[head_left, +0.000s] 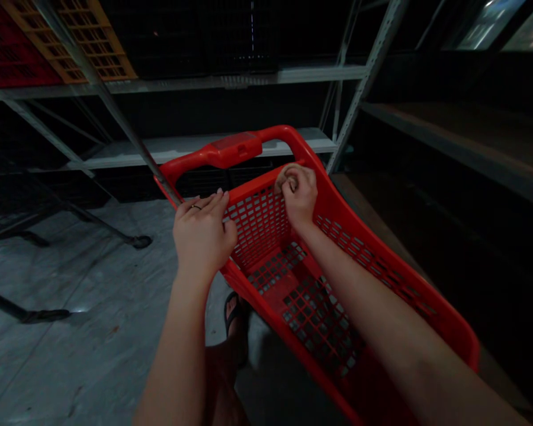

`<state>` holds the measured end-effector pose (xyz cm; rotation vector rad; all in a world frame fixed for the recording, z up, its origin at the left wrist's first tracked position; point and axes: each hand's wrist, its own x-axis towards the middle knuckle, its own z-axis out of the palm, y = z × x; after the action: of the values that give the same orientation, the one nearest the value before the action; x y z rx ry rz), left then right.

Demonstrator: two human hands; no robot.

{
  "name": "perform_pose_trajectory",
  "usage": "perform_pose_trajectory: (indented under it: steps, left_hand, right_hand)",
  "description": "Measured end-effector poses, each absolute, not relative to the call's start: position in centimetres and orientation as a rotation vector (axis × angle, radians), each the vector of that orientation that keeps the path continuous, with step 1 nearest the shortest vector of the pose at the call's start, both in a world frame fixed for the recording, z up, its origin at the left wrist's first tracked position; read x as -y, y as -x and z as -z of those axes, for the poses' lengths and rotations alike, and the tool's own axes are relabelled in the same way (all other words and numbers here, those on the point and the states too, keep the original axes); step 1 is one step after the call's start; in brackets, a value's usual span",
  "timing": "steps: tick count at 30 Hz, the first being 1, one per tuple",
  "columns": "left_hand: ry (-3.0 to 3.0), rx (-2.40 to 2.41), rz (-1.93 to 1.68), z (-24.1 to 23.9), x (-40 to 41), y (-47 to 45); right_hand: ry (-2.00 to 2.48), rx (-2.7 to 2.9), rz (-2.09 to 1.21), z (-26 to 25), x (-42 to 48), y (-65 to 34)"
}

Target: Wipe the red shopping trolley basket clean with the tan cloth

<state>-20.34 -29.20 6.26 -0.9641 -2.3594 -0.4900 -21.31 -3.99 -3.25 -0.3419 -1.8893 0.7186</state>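
Note:
A red plastic shopping cart (288, 284) with a grid of slots in its walls and floor stands tilted across the view. My left hand (204, 228) grips the near corner of its rim, fingers laid over the edge and thumb on the basket side; a ring shows on one finger. Bunched in my right hand (302, 195) is a beige cloth (285, 175), pressed against the top rim of the slotted end panel. Beyond both hands curves the cart's red handle (235, 149). My right forearm crosses over the basket and hides part of it.
Behind the cart runs a white metal shelf rack (311, 74) bearing a yellow crate (77, 38), a red crate (15, 50) and dark crates. A metal pole (111, 103) slants down to the handle. Dark legs with feet (140, 241) stand left; a shelf (462, 136) juts in right.

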Motion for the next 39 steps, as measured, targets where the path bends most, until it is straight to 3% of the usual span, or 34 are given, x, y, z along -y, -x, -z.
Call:
perform_pose_trajectory:
  steps: [3, 9, 12, 17, 25, 28, 31, 34, 39]
  left_hand:
    - [1.002, 2.339, 0.481, -6.2, 29.2, 20.2]
    - [1.008, 2.345, 0.488, -6.4, 29.1, 19.9]
    - [1.007, 2.369, 0.487, -6.6, 29.1, 19.9]
    - [1.018, 2.391, 0.467, -6.6, 29.1, 20.1]
    - [1.089, 2.39, 0.421, -6.4, 29.9, 20.5]
    - [1.174, 2.37, 0.398, -6.6, 30.0, 20.6]
    - [1.251, 2.376, 0.371, -7.1, 29.7, 20.2]
    - [1.365, 2.352, 0.415, -7.5, 29.1, 18.9]
    - [1.489, 2.371, 0.341, -6.3, 28.3, 16.4]
  right_hand:
    - [0.393, 1.869, -0.689, 3.3, 4.0, 22.3]
    - [0.534, 2.251, -0.86, 15.0, 6.1, 16.6]
    - [0.495, 2.336, -0.947, 18.4, 6.3, 13.9]
    - [0.646, 2.195, -0.947, 15.9, 5.0, 15.3]
    - [0.403, 1.684, -0.749, 1.6, 4.6, 22.8]
    - [0.476, 1.768, -0.74, 3.6, 7.0, 21.9]
    - [0.522, 2.074, -0.838, 10.4, 10.3, 18.4]
    - [0.269, 2.493, -0.968, 16.4, 12.4, 14.5]
    - [-0.026, 2.81, -1.038, 16.5, 9.8, 14.5]
